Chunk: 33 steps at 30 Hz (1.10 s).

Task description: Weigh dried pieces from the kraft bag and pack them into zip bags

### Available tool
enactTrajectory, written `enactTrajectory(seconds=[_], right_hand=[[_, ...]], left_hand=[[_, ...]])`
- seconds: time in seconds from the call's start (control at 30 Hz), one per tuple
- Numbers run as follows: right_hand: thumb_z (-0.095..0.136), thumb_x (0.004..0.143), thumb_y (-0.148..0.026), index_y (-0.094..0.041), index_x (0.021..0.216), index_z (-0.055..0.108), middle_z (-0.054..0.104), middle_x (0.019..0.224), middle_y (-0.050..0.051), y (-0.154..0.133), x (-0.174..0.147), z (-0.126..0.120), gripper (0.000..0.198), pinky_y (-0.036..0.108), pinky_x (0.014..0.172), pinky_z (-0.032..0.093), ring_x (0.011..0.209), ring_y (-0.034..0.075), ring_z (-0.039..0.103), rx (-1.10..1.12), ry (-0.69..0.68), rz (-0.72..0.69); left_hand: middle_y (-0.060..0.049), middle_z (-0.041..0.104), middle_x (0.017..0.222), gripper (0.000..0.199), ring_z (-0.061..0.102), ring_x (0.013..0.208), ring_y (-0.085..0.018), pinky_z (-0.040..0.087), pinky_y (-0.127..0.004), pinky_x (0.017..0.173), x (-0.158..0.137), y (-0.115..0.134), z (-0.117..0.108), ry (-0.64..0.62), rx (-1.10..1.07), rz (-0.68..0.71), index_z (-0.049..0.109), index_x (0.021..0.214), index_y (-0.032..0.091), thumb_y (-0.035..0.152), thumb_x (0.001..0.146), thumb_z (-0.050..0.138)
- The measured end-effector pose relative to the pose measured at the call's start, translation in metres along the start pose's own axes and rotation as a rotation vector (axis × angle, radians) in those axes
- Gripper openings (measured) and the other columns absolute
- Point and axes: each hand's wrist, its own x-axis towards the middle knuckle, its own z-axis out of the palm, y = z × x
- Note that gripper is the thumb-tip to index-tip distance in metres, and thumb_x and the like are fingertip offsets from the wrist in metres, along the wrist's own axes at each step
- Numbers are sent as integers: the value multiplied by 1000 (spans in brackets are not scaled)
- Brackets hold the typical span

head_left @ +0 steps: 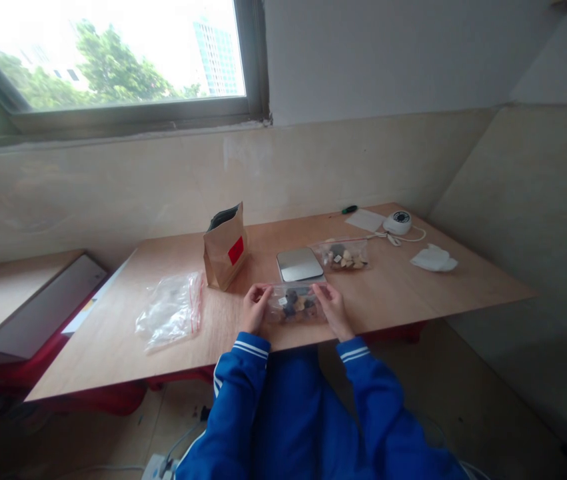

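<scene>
A clear zip bag (296, 305) with small dark and tan pieces inside lies at the table's front edge. My left hand (256, 305) pinches its upper left corner, and my right hand (332, 309) pinches the upper right corner. Just behind the bag sits a flat scale with a silver top (300, 265). A second filled zip bag (347, 256), holding pale and dark pieces, rests to the right of the scale. To the left of the scale stands a brown paper pouch (223, 250) with a red label, its top open.
Flattened clear plastic bags (170, 312) lie on the left of the wooden table (398, 297). At the far right are a white dome camera (397, 223) with its cable, a crumpled white tissue (434, 259), a paper sheet (364, 220) and a green-handled screwdriver (350, 209).
</scene>
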Motion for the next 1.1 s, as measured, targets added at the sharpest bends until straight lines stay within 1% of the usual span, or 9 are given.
enactTrajectory(seconds=[0.1, 0.17, 0.27, 0.4, 0.5, 0.6, 0.77, 0.97, 1.1], right_hand=[[68, 71, -52, -18, 86, 66, 71, 80, 5, -1, -1, 2, 37, 32, 72, 53, 75, 21, 67, 41, -59, 25], [72, 69, -50, -18, 87, 66, 71, 81, 5, 1, -1, 4, 37, 32, 71, 54, 73, 20, 68, 57, -76, 42], [72, 69, -48, -17, 86, 68, 72, 78, 5, 3, 0, 5, 35, 32, 71, 54, 71, 20, 68, 57, -76, 46], [73, 69, -47, -17, 88, 69, 73, 84, 6, 3, -1, 5, 35, 34, 73, 55, 76, 21, 69, 84, -109, 55], [73, 68, -48, -18, 89, 69, 73, 84, 6, 4, -1, 5, 36, 34, 72, 55, 75, 21, 69, 84, -98, 61], [72, 68, -49, -17, 88, 68, 72, 81, 6, 8, 0, 5, 38, 34, 71, 55, 74, 22, 69, 41, -69, 54], [70, 70, -49, -16, 83, 68, 71, 78, 6, 12, 1, 2, 35, 33, 71, 53, 75, 21, 67, -40, -31, -12], [70, 71, -49, -17, 84, 68, 71, 77, 5, 9, 0, 2, 35, 33, 71, 53, 75, 21, 67, -31, -26, -29], [70, 71, -48, -17, 81, 67, 70, 77, 5, 7, -1, 3, 33, 32, 72, 52, 75, 20, 66, -24, -6, -47]], left_hand=[[-3, 66, 82, 33, 60, 75, -14, 46, -25, 68, -1, 0, 3, -74, -43, -7, 62, 84, 17, 45, 70, 69], [-4, 67, 85, 33, 62, 79, -15, 47, -26, 71, -1, 0, 5, -88, -64, -11, 63, 85, 17, 44, 68, 71], [-5, 68, 85, 36, 62, 78, -15, 47, -26, 70, 0, -1, 6, -65, -78, -22, 64, 85, 15, 44, 66, 72], [-6, 69, 81, 36, 62, 74, -15, 47, -27, 68, 1, -4, 5, -66, -79, -56, 66, 87, 13, 43, 67, 72], [-6, 69, 79, 35, 63, 73, -15, 47, -27, 68, 1, -5, 4, -76, -86, -78, 67, 85, 13, 42, 66, 73], [-7, 70, 82, 37, 63, 75, -16, 48, -27, 70, 1, -6, 3, -73, -83, -87, 68, 88, 13, 43, 66, 73], [-6, 70, 82, 34, 62, 76, -16, 47, -26, 70, 2, -8, 2, -63, -44, -72, 69, 84, 14, 43, 66, 73], [-5, 68, 76, 33, 61, 73, -16, 46, -26, 67, 2, -4, 0, -33, -4, -53, 69, 78, 14, 43, 64, 75], [-5, 68, 77, 31, 61, 74, -16, 47, -26, 69, 1, -2, 0, -43, -24, -52, 69, 78, 14, 41, 64, 75]])
